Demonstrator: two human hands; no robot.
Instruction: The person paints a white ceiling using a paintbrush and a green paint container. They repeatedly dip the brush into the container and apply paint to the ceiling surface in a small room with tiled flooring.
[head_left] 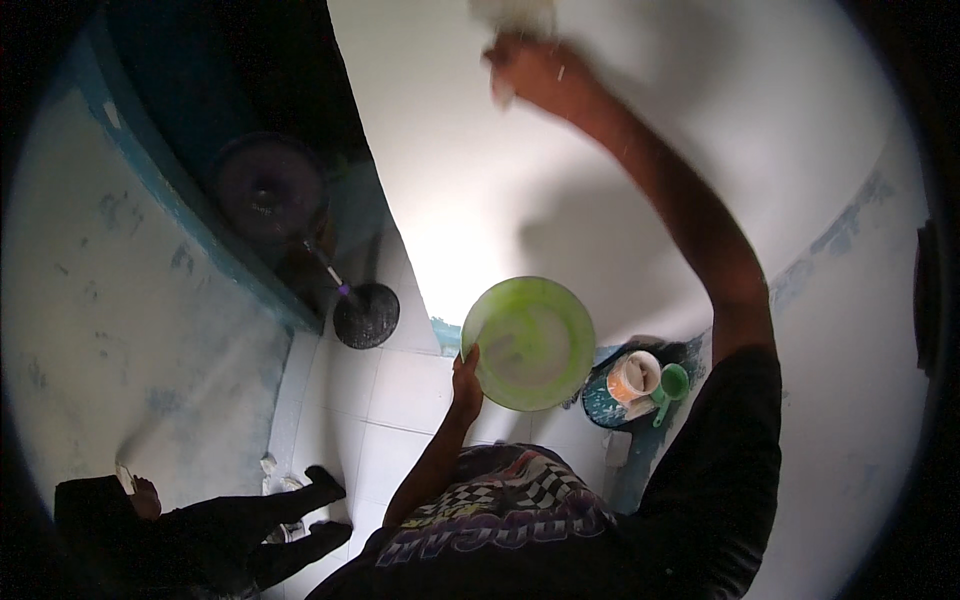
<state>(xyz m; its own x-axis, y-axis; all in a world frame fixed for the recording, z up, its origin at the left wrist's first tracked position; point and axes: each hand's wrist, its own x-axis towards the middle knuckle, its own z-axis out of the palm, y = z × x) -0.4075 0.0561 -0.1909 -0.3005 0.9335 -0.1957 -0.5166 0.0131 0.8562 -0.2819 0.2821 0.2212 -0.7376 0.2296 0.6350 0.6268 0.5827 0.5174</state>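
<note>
My left hand (466, 382) grips the rim of a round green plastic basin (565, 325), with its thumb on the near left edge. White paste-like material is smeared over the basin's inside. My right hand (530, 72) is raised high against the brightly lit white wall (450, 170), its fingers closed round a pale, flat tool (515, 14). Motion blur and the top edge of the picture hide the tool's exact kind. The right arm reaches up well beyond the basin and casts a shadow on the wall.
A dark bucket (603, 405), an orange-and-white tub (632, 378) and a green dipper (674, 382) stand right of the basin. A pedestal fan (366, 316) is at the left. Another person (200, 530) works at the left wall (180, 350), holding something flat.
</note>
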